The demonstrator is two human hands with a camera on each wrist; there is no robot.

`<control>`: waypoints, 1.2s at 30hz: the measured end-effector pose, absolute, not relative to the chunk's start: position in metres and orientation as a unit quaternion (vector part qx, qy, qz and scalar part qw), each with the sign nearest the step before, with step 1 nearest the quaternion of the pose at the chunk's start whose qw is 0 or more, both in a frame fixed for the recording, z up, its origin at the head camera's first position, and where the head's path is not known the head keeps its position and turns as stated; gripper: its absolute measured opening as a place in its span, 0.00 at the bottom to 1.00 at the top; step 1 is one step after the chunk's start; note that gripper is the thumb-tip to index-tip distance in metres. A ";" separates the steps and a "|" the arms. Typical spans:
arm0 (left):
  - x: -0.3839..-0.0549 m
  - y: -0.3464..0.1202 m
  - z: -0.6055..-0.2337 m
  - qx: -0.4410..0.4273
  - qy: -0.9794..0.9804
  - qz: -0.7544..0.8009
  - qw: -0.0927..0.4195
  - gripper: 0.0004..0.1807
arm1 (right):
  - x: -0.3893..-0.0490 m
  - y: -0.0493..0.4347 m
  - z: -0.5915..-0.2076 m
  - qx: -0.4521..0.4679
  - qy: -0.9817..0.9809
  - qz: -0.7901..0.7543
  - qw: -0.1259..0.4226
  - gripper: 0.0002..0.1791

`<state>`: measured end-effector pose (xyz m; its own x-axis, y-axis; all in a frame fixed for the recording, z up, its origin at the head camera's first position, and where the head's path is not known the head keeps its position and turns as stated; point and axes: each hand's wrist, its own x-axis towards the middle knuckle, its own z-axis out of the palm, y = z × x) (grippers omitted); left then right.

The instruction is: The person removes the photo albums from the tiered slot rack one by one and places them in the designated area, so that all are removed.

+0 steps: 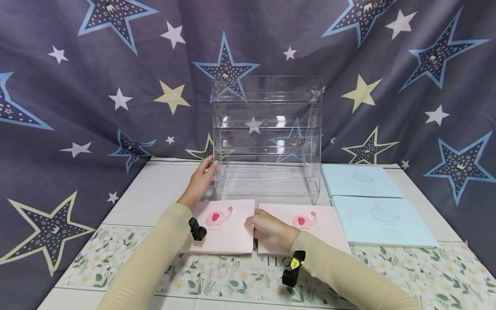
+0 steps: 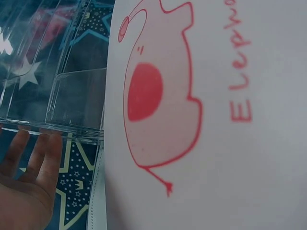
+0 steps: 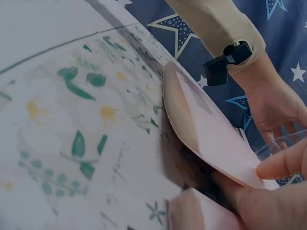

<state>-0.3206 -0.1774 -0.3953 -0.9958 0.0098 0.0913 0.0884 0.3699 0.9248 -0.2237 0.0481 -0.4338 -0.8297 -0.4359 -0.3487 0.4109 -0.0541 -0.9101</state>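
Note:
A pink elephant booklet (image 1: 232, 239) lies in front of a clear plastic tiered rack (image 1: 267, 128). My right hand (image 1: 273, 228) pinches its right edge; in the right wrist view the thumb is above that booklet (image 3: 216, 139) and the other fingers reach beneath, with the near edge bowed up. A second pink elephant booklet (image 1: 325, 237) lies to the right, partly covered by my right hand and wrist. My left hand (image 1: 200, 178) touches the rack's left side, and in the left wrist view its extended fingertips meet the clear edge of the rack (image 2: 76, 96).
Two stacks of pale blue whale booklets, one farther back (image 1: 362, 178) and one nearer (image 1: 387, 219), lie at the right. A floral cloth (image 1: 217, 275) covers the front of the white table. Behind the rack hangs a dark star-patterned curtain (image 1: 252, 51).

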 end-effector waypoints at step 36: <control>-0.317 -0.194 -0.396 -0.075 -0.866 -0.491 0.053 0.32 | -0.242 0.211 -0.385 -0.203 0.842 -0.483 0.129 0.25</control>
